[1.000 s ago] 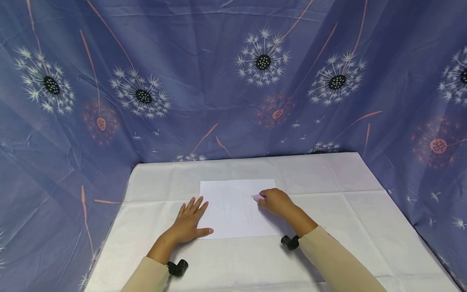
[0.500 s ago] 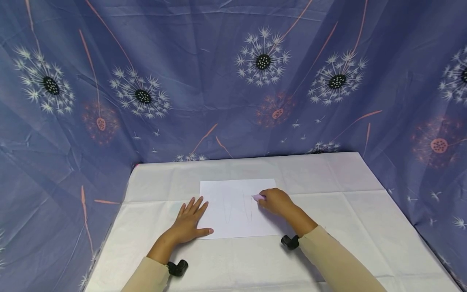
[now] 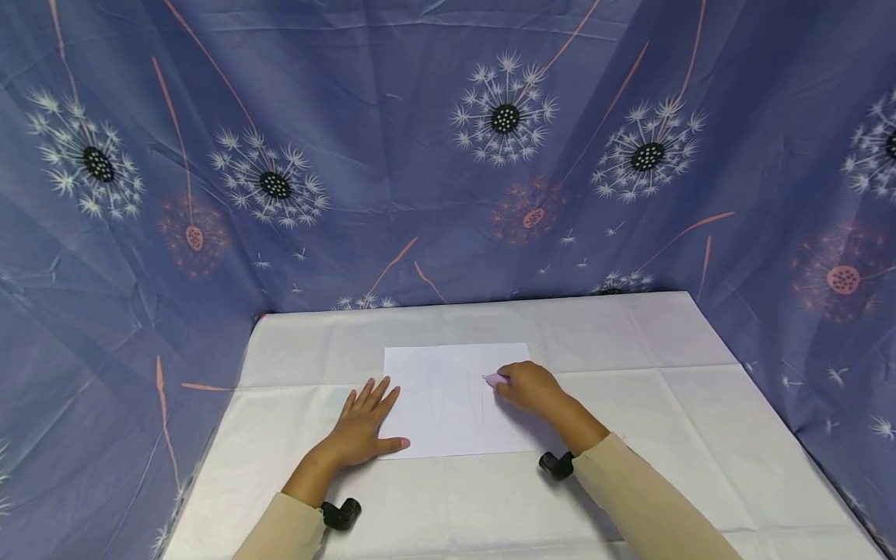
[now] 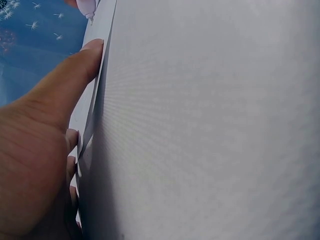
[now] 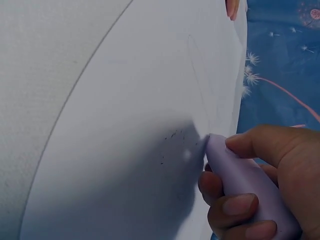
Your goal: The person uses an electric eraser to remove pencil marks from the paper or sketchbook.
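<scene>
A white sheet of paper [image 3: 455,358] with faint thin lines in narrow V shapes lies on the white-covered table. On the paper's left edge rests my left hand [image 3: 364,428], palm down with fingers spread and thumb at the near edge. My right hand [image 3: 530,387] grips a pale purple tool [image 5: 250,185] with a thick, tapered body and a narrow tip. The tip is at the paper near the upper end of the rightmost line. Small dark specks [image 5: 173,134] lie on the paper beside it in the right wrist view. Fingers hide part of the tool's body.
White creased cloth [image 3: 616,334] covers the table around the paper. A blue curtain [image 3: 392,155] with dandelion prints hangs behind and at both sides. Black wrist devices [image 3: 341,514] sit at both sleeves.
</scene>
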